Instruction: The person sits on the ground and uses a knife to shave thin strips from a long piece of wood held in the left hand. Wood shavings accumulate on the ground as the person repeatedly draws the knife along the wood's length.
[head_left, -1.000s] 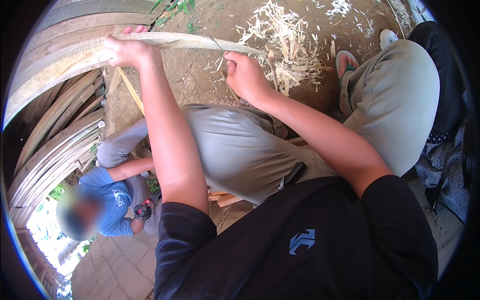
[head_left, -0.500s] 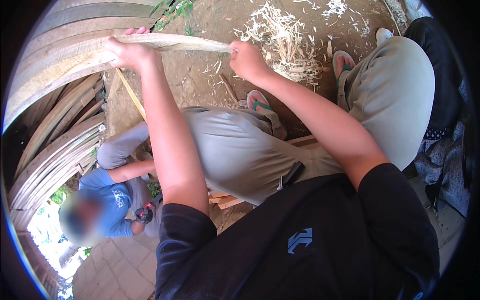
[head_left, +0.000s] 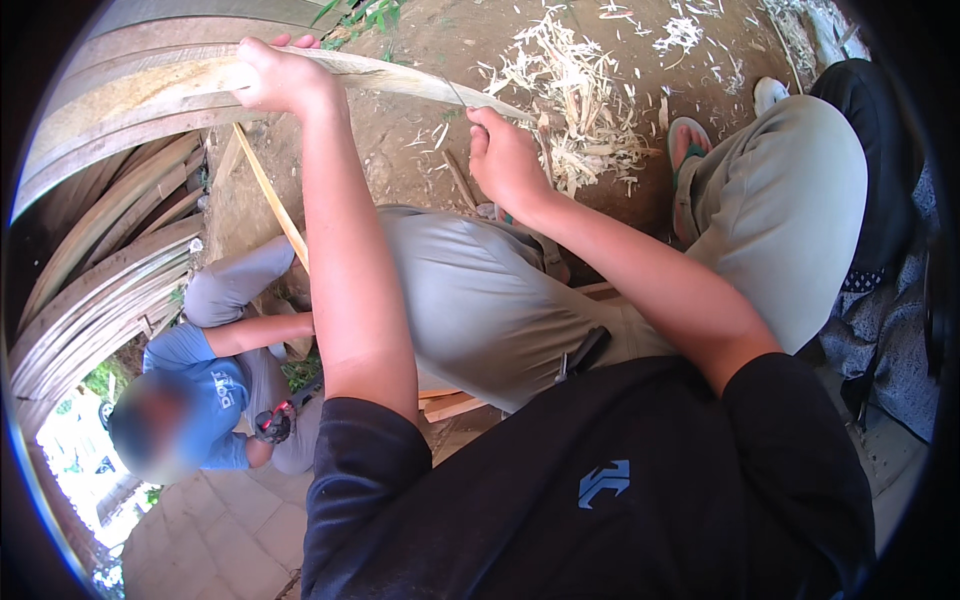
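At the far left, stacked boards [head_left: 105, 295] lie along the side. Nearer, a co-worker in a blue shirt [head_left: 222, 385] sits low, with a dark glove [head_left: 271, 427] beside something red. A narrow yellow stick [head_left: 268, 190] slants from under the long piece of wood [head_left: 400, 79], which runs from the left edge to the far middle, above the dirt ground [head_left: 395, 150]. The person's left hand [head_left: 287, 82] is closed around this wood, fingertips showing past its far edge. Right of it, the right hand [head_left: 507, 157] is curled closed on a thin dark tool [head_left: 454, 92] that crosses the wood near its right end; the gripped part is hidden. Farther right, pale shavings [head_left: 575, 95] are heaped on the ground, left of a sandalled foot [head_left: 688, 140]. Grey trousers [head_left: 480, 290] cover the person's legs, nearer than both hands.
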